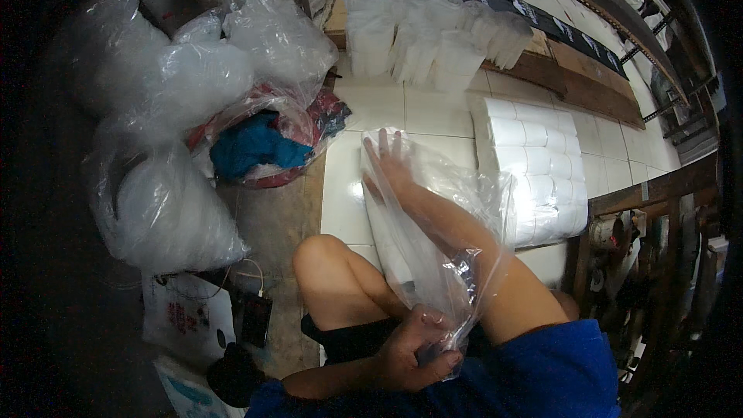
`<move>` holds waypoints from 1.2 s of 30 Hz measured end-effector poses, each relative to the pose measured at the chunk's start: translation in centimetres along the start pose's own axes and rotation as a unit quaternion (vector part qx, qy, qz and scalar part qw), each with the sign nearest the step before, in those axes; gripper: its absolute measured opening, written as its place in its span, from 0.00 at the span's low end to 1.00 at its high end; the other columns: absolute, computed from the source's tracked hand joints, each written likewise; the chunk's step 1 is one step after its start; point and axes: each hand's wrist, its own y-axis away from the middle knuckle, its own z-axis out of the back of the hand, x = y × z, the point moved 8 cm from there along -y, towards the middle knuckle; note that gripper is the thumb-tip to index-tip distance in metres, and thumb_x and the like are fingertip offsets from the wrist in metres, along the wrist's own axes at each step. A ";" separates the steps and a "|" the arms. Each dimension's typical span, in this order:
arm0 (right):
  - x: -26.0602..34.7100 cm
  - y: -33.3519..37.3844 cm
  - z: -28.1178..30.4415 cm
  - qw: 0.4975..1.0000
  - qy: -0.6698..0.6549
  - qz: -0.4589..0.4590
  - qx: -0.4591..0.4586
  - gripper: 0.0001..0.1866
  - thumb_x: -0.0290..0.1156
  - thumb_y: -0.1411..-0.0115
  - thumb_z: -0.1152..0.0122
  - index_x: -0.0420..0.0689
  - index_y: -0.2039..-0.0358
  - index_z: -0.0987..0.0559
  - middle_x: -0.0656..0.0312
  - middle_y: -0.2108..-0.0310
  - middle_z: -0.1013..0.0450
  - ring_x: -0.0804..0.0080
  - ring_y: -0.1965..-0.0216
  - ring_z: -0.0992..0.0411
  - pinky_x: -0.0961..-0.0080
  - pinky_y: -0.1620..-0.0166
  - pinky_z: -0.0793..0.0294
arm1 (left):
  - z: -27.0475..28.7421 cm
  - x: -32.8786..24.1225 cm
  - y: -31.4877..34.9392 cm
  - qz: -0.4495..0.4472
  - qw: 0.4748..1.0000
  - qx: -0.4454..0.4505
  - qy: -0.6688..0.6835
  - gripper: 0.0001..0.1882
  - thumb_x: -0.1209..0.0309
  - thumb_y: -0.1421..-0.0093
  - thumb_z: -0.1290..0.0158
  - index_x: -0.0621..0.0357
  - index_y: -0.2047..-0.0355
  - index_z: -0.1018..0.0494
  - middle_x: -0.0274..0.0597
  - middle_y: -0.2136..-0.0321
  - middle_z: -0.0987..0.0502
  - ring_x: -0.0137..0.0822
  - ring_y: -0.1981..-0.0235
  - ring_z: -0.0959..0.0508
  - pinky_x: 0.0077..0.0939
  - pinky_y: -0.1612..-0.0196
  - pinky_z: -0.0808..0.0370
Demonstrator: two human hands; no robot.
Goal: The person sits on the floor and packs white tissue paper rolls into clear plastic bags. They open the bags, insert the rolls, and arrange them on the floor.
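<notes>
A large clear plastic bag [457, 209] stretches over the middle of the white tiled floor. My right hand [393, 169] and forearm are inside it, with the fingers spread near its far end. My left hand [418, 348] is closed on the bag's gathered near edge, close to my lap. A long white shape [381, 236] shows along the left side of the bag; whether it lies inside or underneath, I cannot tell. Just right of the bag sits a shiny white block of packed rows [534, 170].
Stacks of translucent sheets with rounded ends [433, 31] stand at the back by wooden boards [573, 81]. Bulging clear bags [170, 77] and a bag with blue cloth [259, 147] crowd the left. A phone [256, 319] with a cable lies lower left. Shelving [650, 217] borders the right.
</notes>
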 end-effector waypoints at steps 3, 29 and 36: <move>0.3 -0.3 -0.9 1.000 0.002 -0.003 0.008 0.44 0.52 0.43 0.50 0.51 0.32 0.56 0.40 0.32 0.67 0.29 0.34 0.72 0.26 0.40 0.70 | 0.2 -1.1 -0.9 -0.057 0.998 -0.026 0.000 0.19 0.72 0.44 0.42 0.68 0.55 0.32 0.47 0.60 0.30 0.37 0.57 0.28 0.30 0.53 0.32; -14.5 18.4 11.7 0.863 -0.389 -0.162 -0.280 0.50 0.37 0.51 0.32 0.33 0.37 0.53 0.39 0.45 0.37 0.52 0.43 0.37 0.65 0.42 0.37 | 1.0 -4.4 3.5 0.067 0.941 -0.291 0.159 0.14 0.76 0.40 0.49 0.57 0.56 0.39 0.33 0.70 0.30 0.22 0.75 0.31 0.16 0.74 0.32; -13.3 11.8 24.8 0.805 -0.495 -0.116 -0.307 0.14 0.31 0.43 0.50 0.34 0.63 0.24 0.54 0.72 0.26 0.70 0.73 0.30 0.68 0.71 0.31 | 8.9 -4.8 3.3 -0.001 0.926 -0.358 0.117 0.05 0.71 0.39 0.49 0.53 0.65 0.35 0.26 0.78 0.35 0.18 0.83 0.37 0.13 0.82 0.39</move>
